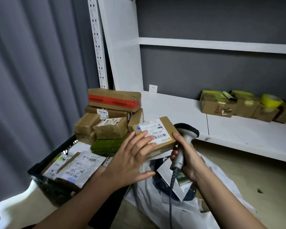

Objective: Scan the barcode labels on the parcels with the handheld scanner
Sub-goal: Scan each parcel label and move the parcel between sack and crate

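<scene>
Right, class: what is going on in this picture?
A person is working through parcels. The right hand grips a handheld scanner and steadies a small cardboard parcel with a fingertip. The left hand, fingers straight, rests on its barcode label. More parcels are stacked in a black crate on the left.

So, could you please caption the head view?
Left hand steadies labelled brown cardboard parcel; right hand grips grey handheld scanner.

dim, even light | soft focus | edges bowed, corners dark
</scene>
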The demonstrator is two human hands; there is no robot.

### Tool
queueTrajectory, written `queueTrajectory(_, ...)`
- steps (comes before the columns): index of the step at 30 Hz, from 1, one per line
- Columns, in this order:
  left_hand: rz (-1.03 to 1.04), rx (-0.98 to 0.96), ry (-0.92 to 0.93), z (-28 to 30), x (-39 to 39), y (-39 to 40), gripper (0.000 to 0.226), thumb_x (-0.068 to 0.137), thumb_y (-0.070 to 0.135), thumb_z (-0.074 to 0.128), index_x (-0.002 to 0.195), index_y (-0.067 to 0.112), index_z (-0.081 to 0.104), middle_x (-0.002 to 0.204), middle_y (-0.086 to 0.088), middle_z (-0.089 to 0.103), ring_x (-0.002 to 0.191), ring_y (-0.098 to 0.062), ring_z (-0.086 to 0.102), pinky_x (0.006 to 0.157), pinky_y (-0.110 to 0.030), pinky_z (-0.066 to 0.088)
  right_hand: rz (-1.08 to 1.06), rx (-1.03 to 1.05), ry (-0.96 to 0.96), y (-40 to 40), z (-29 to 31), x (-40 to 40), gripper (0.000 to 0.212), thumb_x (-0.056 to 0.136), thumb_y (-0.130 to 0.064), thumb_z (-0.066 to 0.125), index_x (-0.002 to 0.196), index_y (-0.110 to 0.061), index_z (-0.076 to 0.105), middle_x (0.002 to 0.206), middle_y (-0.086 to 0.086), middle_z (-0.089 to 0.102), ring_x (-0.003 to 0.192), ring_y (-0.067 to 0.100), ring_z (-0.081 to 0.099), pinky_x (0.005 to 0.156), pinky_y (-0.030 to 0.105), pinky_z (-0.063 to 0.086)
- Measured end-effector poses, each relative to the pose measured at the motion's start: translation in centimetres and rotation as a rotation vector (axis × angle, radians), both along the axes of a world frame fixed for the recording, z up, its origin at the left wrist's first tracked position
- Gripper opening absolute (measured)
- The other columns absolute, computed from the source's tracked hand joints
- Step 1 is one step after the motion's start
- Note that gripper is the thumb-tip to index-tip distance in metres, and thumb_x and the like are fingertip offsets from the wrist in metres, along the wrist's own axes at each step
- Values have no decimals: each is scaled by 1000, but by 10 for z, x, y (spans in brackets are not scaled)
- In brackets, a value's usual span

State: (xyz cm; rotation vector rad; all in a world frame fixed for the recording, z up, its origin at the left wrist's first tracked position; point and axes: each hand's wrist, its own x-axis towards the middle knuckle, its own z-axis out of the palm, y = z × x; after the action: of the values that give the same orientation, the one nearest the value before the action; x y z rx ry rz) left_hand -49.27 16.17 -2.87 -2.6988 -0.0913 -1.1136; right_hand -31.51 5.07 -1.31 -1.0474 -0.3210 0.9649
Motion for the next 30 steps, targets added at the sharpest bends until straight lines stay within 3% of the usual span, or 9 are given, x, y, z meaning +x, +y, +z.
queueTrajectory(4,48,-679,62,17,-6,0,71,84,66,45,139,22,39,145,8,35,137,-6,31,114,-37,26,12,-170,-337,-9,7,19,57,83,-17,77,128,-4,46,80,4,57,45,9,43,42,21,40)
queueTrajectory(6,51,-1100,90,17,-8,8,70,78,68,56,135,31,42,142,13,36,132,1,33,111,-30,30,118,-223,-452,-14,11,22,58,77,-15,82,123,-11,47,75,3,56,46,10,43,42,22,40)
queueTrajectory(8,37,-1461,211,15,-9,13,78,71,67,68,136,34,38,144,8,37,134,-7,35,111,-34,32,270,-276,-540,-19,12,16,56,74,-15,84,117,-22,49,69,0,56,48,11,44,43,21,41)
queueTrajectory(13,70,-1686,647,11,-9,11,90,57,65,68,137,40,35,133,11,49,122,-8,49,107,-36,41,568,-292,-674,-20,7,-1,58,78,-6,80,123,-27,50,75,-2,61,53,9,48,49,20,42)
queueTrajectory(16,90,-1716,676,12,-14,14,81,58,59,72,131,36,47,125,7,56,116,-10,55,95,-36,51,598,-261,-649,-20,6,-8,56,75,-9,81,121,-23,52,86,4,63,52,8,49,47,19,42)
queueTrajectory(19,133,-1827,481,11,-16,19,63,68,38,81,123,26,51,118,3,58,111,-12,59,88,-33,55,393,-227,-608,-17,7,-18,41,82,-11,78,115,-18,55,79,-4,64,48,9,46,45,19,39)
queueTrajectory(22,201,-2076,89,7,-12,26,43,82,17,73,118,15,49,122,-8,59,105,-17,62,84,-32,55,88,-195,-524,-14,6,-21,17,91,-13,64,105,-15,55,65,2,58,44,16,40,44,26,28)
queueTrajectory(26,144,-2321,-455,2,-7,30,48,86,17,68,130,10,50,112,-9,64,108,-24,60,94,-35,47,12,-81,-428,-15,5,-28,11,95,-10,56,89,-13,47,53,4,44,39,15,33,48,30,23)
queueTrajectory(30,178,-2361,-599,-2,-4,29,54,84,36,70,131,18,52,129,-6,56,127,-21,46,98,-38,43,40,-67,-395,-12,3,-41,8,94,-10,57,92,-6,51,47,2,40,38,14,31,41,24,27)
